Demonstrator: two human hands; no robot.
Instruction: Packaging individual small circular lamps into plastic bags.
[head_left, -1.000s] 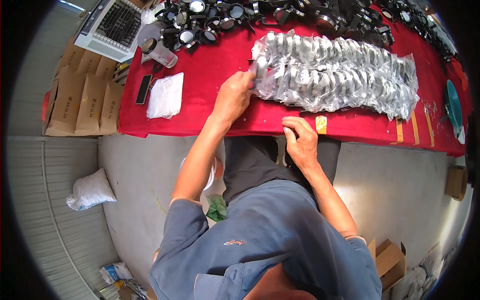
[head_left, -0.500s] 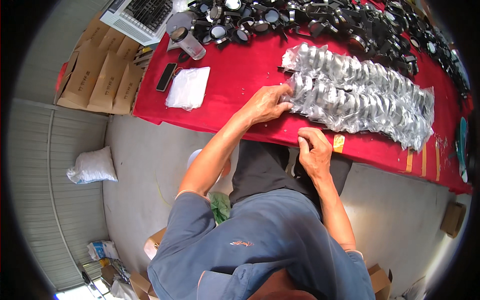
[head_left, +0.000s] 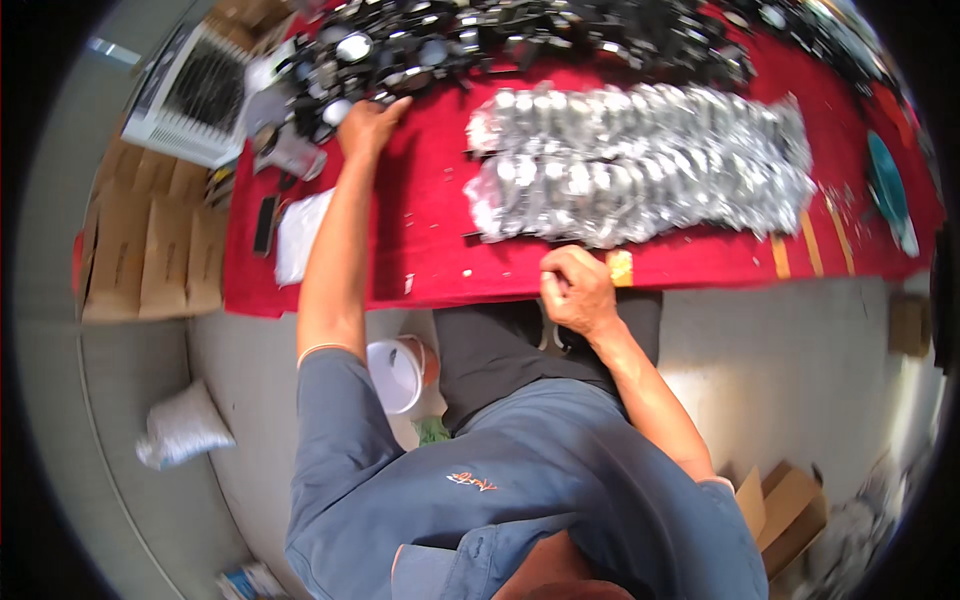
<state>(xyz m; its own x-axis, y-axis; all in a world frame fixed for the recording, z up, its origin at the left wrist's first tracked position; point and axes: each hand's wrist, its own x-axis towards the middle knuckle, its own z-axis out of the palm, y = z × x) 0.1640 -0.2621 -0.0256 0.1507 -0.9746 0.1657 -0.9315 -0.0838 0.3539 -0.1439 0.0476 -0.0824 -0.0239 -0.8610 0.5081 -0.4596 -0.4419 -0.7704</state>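
My left hand [head_left: 368, 128] reaches far over the table to the near left edge of a heap of black and silver round-headed parts [head_left: 520, 40]. Its thumb stands apart from the fingers, whose tips are blurred against the heap. My right hand [head_left: 580, 290] rests at the table's front edge with its fingers curled in. Whatever may be inside that curl is hidden. Just beyond it lie two rows of round silvery pieces in clear plastic wrap [head_left: 640, 190], side by side on the red cloth [head_left: 430, 220].
Left on the table are a clear jar [head_left: 290, 152], a phone [head_left: 265, 225] and a white stack of plastic sheets [head_left: 303, 235]. Brown cartons [head_left: 165, 245] and a grey-white fan unit [head_left: 190, 90] stand beyond. A white bucket [head_left: 395, 375] is below; a teal object [head_left: 888, 185] lies right.
My left hand has left the wrapped rows' left end and moved back and left to the heap. The right hand stays curled at the table edge. The view has shifted.
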